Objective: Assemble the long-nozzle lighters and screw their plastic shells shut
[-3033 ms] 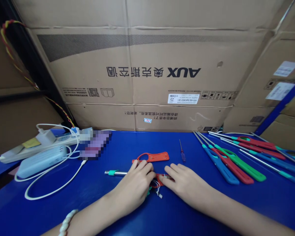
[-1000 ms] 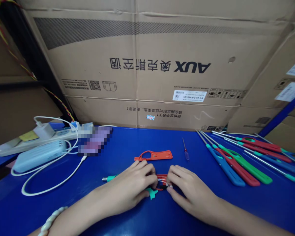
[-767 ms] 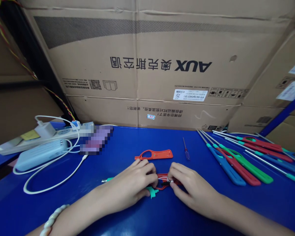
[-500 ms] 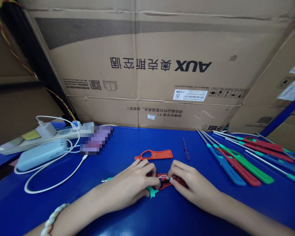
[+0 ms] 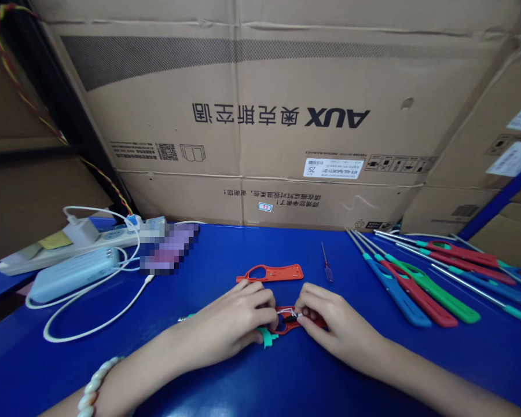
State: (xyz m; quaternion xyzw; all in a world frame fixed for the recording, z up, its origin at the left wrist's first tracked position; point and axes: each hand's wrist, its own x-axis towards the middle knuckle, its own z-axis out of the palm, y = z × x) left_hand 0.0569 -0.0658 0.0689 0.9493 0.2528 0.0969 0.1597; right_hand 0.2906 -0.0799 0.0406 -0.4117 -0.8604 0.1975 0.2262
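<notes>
An opened red lighter handle (image 5: 292,328) lies on the blue table between my hands, with a black part (image 5: 290,318) and a thin white wire (image 5: 285,311) inside it. My left hand (image 5: 245,315) is closed over the lighter's left end, hiding most of it; a metal tip (image 5: 182,319) shows past the wrist. Under those fingers sticks out a green trigger piece (image 5: 267,336). The thumb and forefinger of my right hand (image 5: 323,315) pinch at the wire's right end. Just beyond lies the loose orange-red half shell (image 5: 282,273) of a handle.
A small screwdriver (image 5: 327,270) lies behind my right hand. Several long lighters (image 5: 410,289) are fanned out at the right. A power bank (image 5: 76,273), white cable (image 5: 91,336), power strip (image 5: 113,234) and blurred phone (image 5: 167,249) sit at the left. A cardboard wall (image 5: 260,133) closes the back.
The view has shifted very slightly. Both hands keep their places at the red handle, with only tiny finger movement; the wire and black part stay between them.
</notes>
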